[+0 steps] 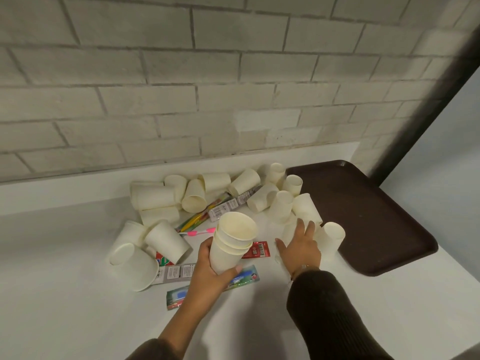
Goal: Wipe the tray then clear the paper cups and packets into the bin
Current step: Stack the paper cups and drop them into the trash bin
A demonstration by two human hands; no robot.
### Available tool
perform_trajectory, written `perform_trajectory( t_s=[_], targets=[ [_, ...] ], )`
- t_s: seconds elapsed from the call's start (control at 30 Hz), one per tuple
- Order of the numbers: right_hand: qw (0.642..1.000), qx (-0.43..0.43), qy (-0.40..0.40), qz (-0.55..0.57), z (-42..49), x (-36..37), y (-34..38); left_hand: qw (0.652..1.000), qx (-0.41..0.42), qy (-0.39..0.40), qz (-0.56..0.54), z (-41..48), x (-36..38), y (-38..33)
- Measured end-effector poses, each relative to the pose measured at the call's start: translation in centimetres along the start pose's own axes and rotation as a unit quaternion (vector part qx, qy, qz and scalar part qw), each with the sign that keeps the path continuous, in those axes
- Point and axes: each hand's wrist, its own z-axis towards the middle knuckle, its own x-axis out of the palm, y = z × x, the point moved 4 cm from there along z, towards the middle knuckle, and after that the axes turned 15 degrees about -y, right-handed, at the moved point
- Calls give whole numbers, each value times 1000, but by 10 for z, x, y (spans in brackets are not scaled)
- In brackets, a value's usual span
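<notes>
Left hand [207,271] gripping nested cup stack [231,242], right hand [301,245] spread open over loose cups [306,207]

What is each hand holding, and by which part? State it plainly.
The left hand grips a nested stack of paper cups around its lower side wall. The right hand holds nothing; its fingers are spread over loose cups.

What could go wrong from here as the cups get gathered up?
The right hand is reaching into cups lying loose beside the tray; a nudge could roll the cup near the counter's edge away. The stack of cups in the left hand leans and might slip apart. Flat packets under the arms may be missed.
</notes>
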Motion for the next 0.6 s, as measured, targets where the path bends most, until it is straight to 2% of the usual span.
perform_trajectory(
  t_s=[0.2, 0.3, 0.37, 0.47, 0.6],
  targets=[
    [998, 45, 5, 53, -24, 4, -8, 1000, -1, -11, 17, 6, -5, 4],
    [985, 96, 35, 137, -37, 0, -16, 1000, 1, -8, 19, 6, -5, 4],
    [963, 133, 47, 232, -40, -11, -15, 1000, 6, -5, 29, 4, -3, 3],
    [927, 130, 20, 352, -39, -40, -3, 999, 14, -10, 42, 1, -2, 1],
    [842, 122, 0, 526, -36, -75, 20, 997, 28, -14, 67, -2, 0, -1]
  ],
)
